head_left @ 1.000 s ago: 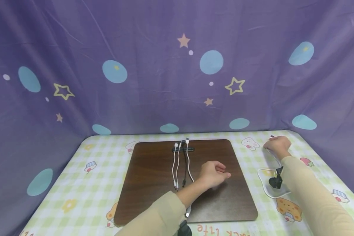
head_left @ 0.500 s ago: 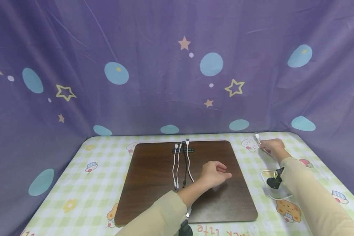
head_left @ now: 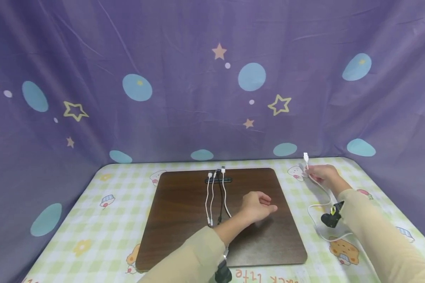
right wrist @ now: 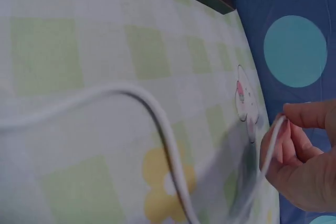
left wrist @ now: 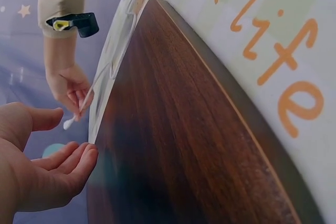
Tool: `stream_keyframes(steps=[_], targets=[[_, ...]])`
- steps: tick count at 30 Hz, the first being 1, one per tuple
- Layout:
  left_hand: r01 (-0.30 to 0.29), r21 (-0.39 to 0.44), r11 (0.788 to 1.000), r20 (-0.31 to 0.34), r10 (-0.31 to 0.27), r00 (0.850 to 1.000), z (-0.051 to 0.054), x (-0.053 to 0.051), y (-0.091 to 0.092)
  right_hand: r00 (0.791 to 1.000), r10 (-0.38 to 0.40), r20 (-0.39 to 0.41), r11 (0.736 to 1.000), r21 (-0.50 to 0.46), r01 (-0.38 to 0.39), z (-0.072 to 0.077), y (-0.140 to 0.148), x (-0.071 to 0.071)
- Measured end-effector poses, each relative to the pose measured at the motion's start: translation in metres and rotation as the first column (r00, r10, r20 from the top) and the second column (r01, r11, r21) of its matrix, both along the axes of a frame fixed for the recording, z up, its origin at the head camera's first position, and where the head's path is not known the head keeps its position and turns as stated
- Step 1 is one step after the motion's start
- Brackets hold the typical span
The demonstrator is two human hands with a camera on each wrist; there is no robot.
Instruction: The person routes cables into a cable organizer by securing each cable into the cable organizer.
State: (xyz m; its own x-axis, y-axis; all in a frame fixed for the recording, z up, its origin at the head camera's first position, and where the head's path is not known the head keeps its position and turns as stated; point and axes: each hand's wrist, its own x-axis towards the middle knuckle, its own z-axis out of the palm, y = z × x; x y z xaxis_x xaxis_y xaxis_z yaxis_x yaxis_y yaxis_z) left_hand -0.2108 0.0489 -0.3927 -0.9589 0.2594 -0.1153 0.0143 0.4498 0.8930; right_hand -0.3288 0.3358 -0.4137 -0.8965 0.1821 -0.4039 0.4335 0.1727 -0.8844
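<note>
Near the back right corner of the table, my right hand [head_left: 324, 175] pinches a white USB cable [head_left: 319, 183] just below its plug, which points up. The cable's slack curves down over the cloth beneath the right forearm; in the right wrist view the cord [right wrist: 170, 142] bends across it. My left hand [head_left: 256, 207] hovers over the right part of a dark wooden board [head_left: 283, 243], its fingers relaxed and holding nothing. Left of it, several white and black cables [head_left: 212, 200] lie side by side, their top ends at a dark cable holder [head_left: 217, 180] on the board.
A checked cloth [head_left: 74, 212] with cartoon prints covers the table around the board. Behind the table hangs a purple curtain [head_left: 184, 98]. The left forearm [head_left: 194, 255] crosses the board's front edge and hides some cable ends.
My right hand has moved left and turned, so the held cable's plug now stands upright. The cable's loop on the cloth has shifted with it. My left hand has stayed in place.
</note>
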Motion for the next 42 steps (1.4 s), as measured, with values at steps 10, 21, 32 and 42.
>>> stream_keyframes(steps=[10,21,32,42], targets=[[-0.012,0.02,1.0,-0.009,0.012,1.0,-0.001,-0.006,0.008,0.995,0.099,0.004,0.989,-0.106,-0.099,0.024,-0.009,0.011],[0.0,0.042,0.999,0.011,-0.001,1.0,-0.003,-0.006,0.022,0.99,0.136,-0.026,0.979,-0.151,-0.138,0.034,-0.016,0.01],[-0.016,0.06,0.998,0.011,0.016,1.0,-0.01,-0.007,0.043,0.992,0.118,-0.032,0.968,-0.218,-0.122,0.054,-0.029,0.01],[-0.027,0.087,0.996,0.04,0.024,0.999,-0.016,-0.002,0.071,0.994,0.098,-0.042,0.951,-0.291,-0.106,0.064,-0.036,0.01]])
